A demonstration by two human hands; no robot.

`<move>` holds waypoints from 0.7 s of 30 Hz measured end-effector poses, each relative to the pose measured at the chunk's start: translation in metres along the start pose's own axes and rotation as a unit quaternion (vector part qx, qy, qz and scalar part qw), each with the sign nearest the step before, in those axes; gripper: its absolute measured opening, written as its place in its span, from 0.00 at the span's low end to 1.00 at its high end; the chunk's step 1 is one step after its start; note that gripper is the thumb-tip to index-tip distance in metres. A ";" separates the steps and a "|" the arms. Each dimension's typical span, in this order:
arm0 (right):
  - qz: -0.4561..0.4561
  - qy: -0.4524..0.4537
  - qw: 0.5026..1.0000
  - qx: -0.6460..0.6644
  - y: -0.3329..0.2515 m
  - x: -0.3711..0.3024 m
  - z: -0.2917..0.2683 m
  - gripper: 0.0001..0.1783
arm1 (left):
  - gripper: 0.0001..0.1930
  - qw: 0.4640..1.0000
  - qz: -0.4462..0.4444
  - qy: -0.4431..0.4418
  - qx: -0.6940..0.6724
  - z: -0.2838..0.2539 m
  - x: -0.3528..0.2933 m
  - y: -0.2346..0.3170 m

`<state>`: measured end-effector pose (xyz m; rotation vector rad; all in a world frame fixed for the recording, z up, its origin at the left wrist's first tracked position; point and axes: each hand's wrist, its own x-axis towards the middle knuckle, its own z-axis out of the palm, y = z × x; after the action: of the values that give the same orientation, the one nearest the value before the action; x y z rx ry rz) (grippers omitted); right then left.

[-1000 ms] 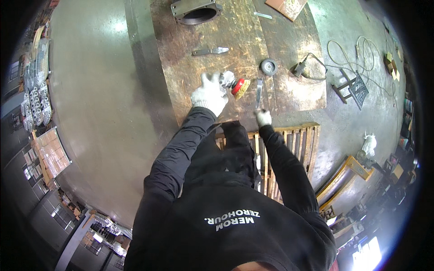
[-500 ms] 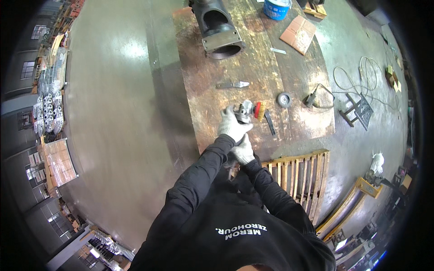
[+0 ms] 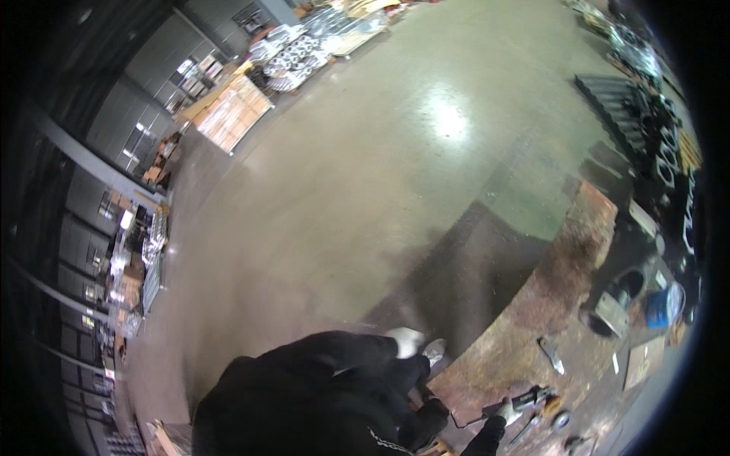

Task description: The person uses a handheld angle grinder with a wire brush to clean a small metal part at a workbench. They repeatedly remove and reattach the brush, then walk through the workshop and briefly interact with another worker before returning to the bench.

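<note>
My right hand [image 3: 508, 411], in a white glove, is closed around the dark body of what looks like an angle grinder [image 3: 531, 397] over the worktable [image 3: 490, 346]. Its cord [image 3: 465, 423] trails toward my body. My left hand [image 3: 407, 342], also gloved, is away from the tool, out over the floor beside me; motion smears its fingers. Close to the grinder's head lie a yellow-bristled brush [image 3: 553, 404], a round wheel [image 3: 561, 420] and a narrow dark bar [image 3: 525, 430]. Farther up the table rests a flat metal tool with a bright blade [image 3: 553, 356].
At the table's far side stand a hollow metal casting [image 3: 608, 313] and a blue bucket [image 3: 666, 305], with a cardboard piece [image 3: 645, 362] nearby. Concrete floor [image 3: 327, 220] stretches left of the table. Wrapped boxes on a pallet [image 3: 230, 112] and stacked metal parts [image 3: 293, 59] stand farther off.
The view has swung left, putting the table at lower right. My left hand has come off the grinder and moved out to the side; the right hand is still on it.
</note>
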<state>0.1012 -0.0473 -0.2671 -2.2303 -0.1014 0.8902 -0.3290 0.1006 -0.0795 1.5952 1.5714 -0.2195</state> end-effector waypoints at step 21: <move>0.083 0.110 0.968 -0.208 0.027 -0.060 0.048 0.32 | 0.18 0.967 -0.249 0.022 -0.045 -0.093 -0.056 -0.312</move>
<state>0.0204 -0.0574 -0.2747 -2.7488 0.0039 0.7533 -0.6554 0.0695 -0.1234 1.1194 1.9694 -0.3763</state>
